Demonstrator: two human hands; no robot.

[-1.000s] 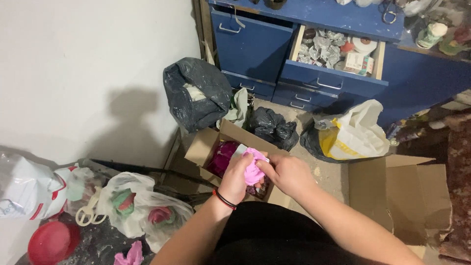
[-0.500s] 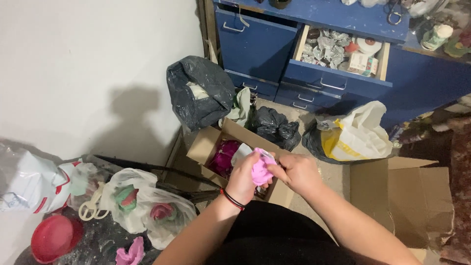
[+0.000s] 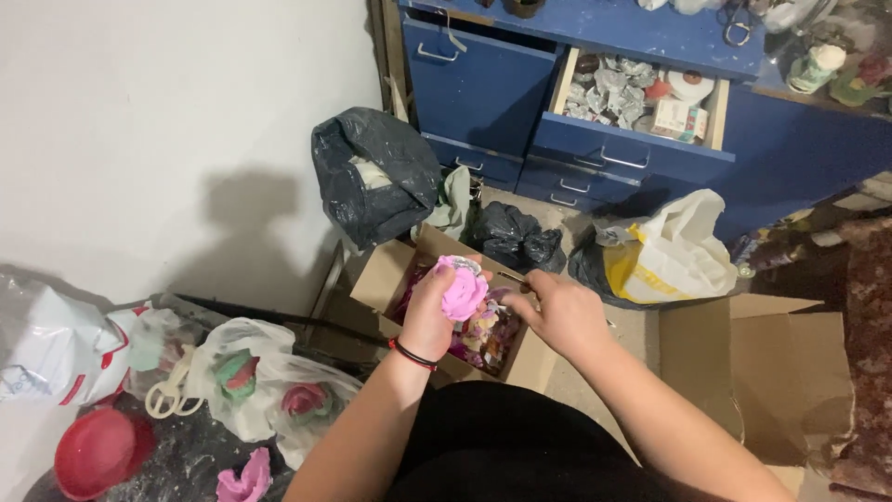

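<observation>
Bare forearms; red-black band on left wrist (image 3: 412,354); black garment (image 3: 520,451).

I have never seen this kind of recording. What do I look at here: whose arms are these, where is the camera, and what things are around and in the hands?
There is no machine here. A person wears a camera on the head, and it looks down, so the two bare arms coming from the bottom edge are that person's own.

The left hand, with a dark band on the wrist, holds up a pink soft piece. The right hand is beside it, fingers curled near the piece; whether it pinches anything is unclear.

Under the hands stands an open cardboard box with colourful small items inside. Behind it are black plastic bags, a white and yellow bag and a blue drawer cabinet with one drawer open. At lower left lie clear bags and a red bowl.
</observation>
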